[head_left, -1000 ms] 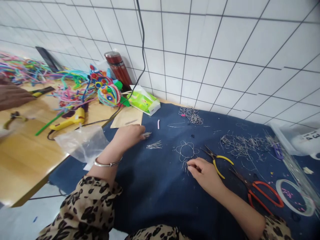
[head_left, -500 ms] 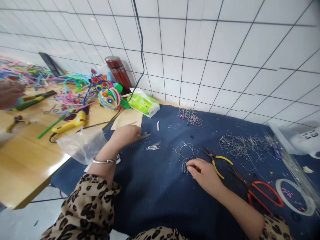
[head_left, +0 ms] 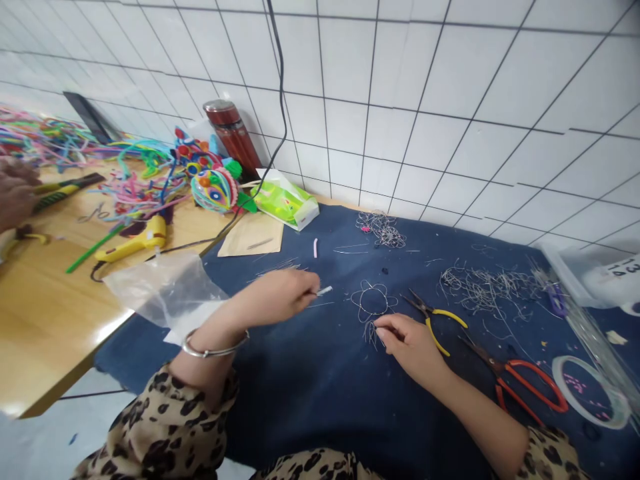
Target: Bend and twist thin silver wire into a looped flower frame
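My left hand point(head_left: 286, 295), a silver bangle at its wrist, is closed over the spot where a small pile of short wires lay. Pale ends of short wires point(head_left: 325, 291) show past its fingertips. Behind it lie more thin straight wires point(head_left: 280, 267), and one thin wire point(head_left: 320, 305) stretches out in front of the knuckles. My right hand point(head_left: 407, 341) pinches the lower end of a flower-shaped wire frame point(head_left: 373, 301), where several loose wire ends point(head_left: 370, 333) bunch together. The frame has a round middle with looped petals and rests flat on the dark blue cloth point(head_left: 300, 387).
Yellow-handled pliers point(head_left: 435, 321) and red-handled scissors point(head_left: 530, 383) lie right of my right hand. Tangled wire point(head_left: 485, 290) sits behind them. At left are a plastic bag point(head_left: 165, 287), a yellow glue gun point(head_left: 135, 243) and another person's hand point(head_left: 17, 193). A tissue pack point(head_left: 285, 200) stands near the wall.
My left hand has moved right and toward me, from the thin straight wires to the short-wire pile. My right hand keeps its pinch in place. The other person's hand has come lower.
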### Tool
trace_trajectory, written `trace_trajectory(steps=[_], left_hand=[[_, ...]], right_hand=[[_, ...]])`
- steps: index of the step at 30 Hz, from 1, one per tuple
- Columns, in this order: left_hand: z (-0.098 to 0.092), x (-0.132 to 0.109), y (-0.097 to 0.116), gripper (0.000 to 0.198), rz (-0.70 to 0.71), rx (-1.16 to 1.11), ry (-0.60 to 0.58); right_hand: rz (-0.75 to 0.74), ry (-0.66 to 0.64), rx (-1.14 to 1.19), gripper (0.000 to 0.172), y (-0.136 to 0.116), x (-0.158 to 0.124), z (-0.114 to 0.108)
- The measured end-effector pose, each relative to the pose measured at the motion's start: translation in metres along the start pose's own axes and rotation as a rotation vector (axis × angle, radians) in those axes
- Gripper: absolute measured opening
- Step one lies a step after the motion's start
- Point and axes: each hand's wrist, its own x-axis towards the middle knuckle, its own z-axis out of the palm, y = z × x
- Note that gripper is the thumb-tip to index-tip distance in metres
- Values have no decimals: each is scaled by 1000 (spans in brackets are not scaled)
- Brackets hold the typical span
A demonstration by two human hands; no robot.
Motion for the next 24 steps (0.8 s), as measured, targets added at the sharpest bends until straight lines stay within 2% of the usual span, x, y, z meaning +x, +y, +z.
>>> trace_trajectory(steps=[3,6,8,10,12,14,16,20,24], left_hand=[[21,5,32,11,161,45,-45],[34,6,46,9,192,120,-74],[29,3,42,12,179,124,-87],[17,-4,28,12,155,85,-97],[6,-10,12,14,32,81,-22],[4,-14,-1,15,-69,110,17],[12,-14,-7,14,-86,114,-1],[36,-9,-6,12,-92,144,-11],[43,-8,-7,15,-76,168,-19]], right_hand=[[-4,-6,-11,18,0,1,0],[-5,-19,-30,18,-1,1,-1],[-2,-29,-37,18,-2,2,-2],[0,-37,-38,18,-2,1,-2],[1,-38,-35,17,-2,1,-2],[1,-41,-34,17,-1,1,-1],[0,-42,-36,17,0,1,-1],[-11,-51,-49,17,0,2,0],[-33,-53,-62,17,-1,2,-1]])
